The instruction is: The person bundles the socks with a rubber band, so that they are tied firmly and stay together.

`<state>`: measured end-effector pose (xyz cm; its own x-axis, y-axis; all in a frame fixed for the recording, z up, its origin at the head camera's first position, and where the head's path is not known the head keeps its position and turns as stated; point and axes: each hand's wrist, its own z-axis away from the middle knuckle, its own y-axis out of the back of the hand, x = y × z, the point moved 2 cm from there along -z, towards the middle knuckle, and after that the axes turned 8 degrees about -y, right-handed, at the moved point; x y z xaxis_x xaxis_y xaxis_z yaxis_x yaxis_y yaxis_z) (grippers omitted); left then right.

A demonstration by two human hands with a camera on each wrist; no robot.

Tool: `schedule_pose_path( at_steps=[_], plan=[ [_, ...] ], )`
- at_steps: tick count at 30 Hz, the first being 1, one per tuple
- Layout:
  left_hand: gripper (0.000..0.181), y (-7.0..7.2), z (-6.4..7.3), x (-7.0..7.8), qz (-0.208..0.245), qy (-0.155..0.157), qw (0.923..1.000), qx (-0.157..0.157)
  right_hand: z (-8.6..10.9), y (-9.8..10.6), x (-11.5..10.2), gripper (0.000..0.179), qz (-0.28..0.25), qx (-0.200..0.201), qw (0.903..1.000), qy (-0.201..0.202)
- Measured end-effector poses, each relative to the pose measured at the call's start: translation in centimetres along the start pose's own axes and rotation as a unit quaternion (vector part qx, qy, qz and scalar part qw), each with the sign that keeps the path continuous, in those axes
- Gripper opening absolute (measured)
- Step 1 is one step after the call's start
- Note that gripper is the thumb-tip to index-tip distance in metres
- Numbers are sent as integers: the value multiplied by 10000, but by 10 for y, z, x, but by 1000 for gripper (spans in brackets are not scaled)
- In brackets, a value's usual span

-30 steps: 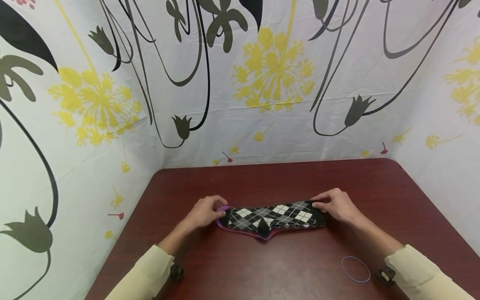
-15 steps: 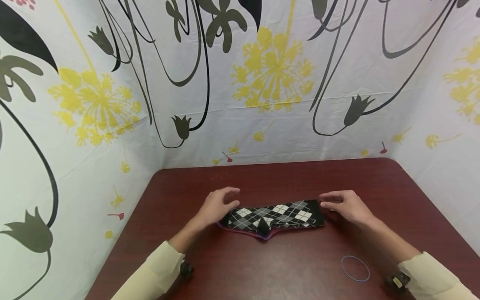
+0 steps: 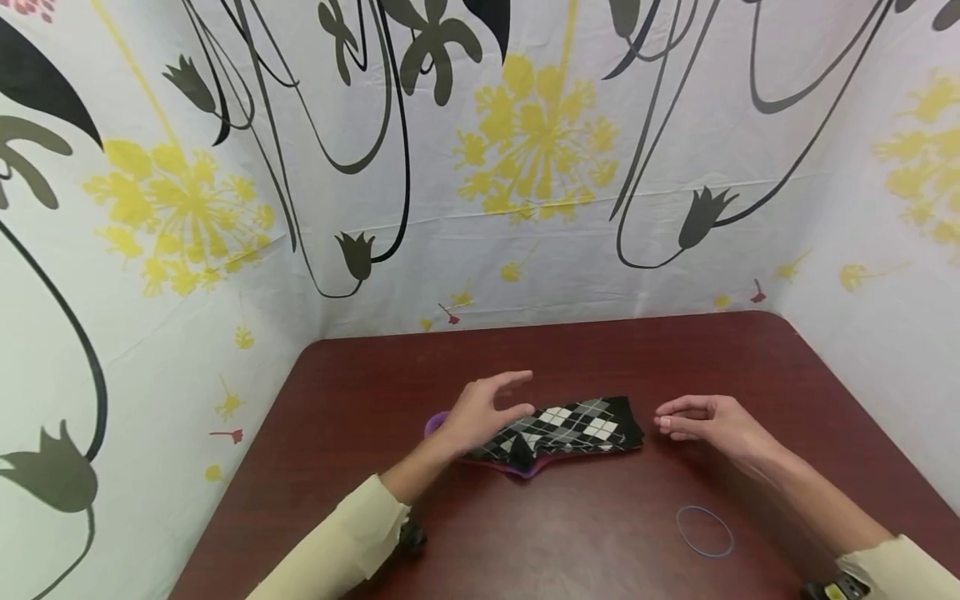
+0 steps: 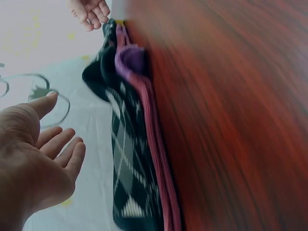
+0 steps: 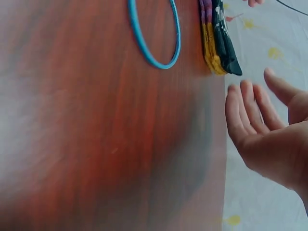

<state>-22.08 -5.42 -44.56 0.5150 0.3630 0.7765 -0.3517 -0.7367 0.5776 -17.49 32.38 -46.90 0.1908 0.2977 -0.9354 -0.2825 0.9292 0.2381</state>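
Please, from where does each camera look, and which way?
Head: worn there, facing forward and down at the table; left hand, right hand and sleeves show.
Left wrist: worn there, looking along the argyle sock; left hand near, right hand far.
Right wrist: worn there, facing table and ring; right hand near, left hand barely.
All share the argyle sock.

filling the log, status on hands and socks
Left hand empty over stacked socks; right hand empty beyond cuffs. Argyle layer uppermost, pink layer beneath. Blue ring apart, seemingly clear.

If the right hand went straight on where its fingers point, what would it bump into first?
Probably the argyle sock, at its nearer black end, though the height of the right hand is unclear.
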Motion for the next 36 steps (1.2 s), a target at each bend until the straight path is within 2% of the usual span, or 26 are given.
schedule_pose_path(
  at_steps=[3,7,15,19,23,28,36],
  plan=[
    [55,-12,-5,6,-115,-93,9998,-115,6,1,4,34,-207,-730,9969,220],
    [55,-28,-11,12,-302,-226,9988,-296,15,-1,10,31,-226,-1706,9836,549],
    [54,-54,-18,24,-475,-520,9949,-728,29,-7,15,24,118,-2829,9525,1120],
    [59,-67,-23,26,-697,-588,9906,-1024,35,-10,16,22,360,-2932,9480,1185],
    [63,-78,-26,26,-1432,-565,9803,-1240,38,-14,16,21,781,-2755,9499,1255],
    [67,-88,-28,24,-2264,-596,9639,-1267,38,-17,16,18,1074,-2568,9495,1448],
    [66,-97,-31,25,-2753,-826,9489,-1302,37,-16,21,14,1110,-2436,9499,1610]
  ],
)
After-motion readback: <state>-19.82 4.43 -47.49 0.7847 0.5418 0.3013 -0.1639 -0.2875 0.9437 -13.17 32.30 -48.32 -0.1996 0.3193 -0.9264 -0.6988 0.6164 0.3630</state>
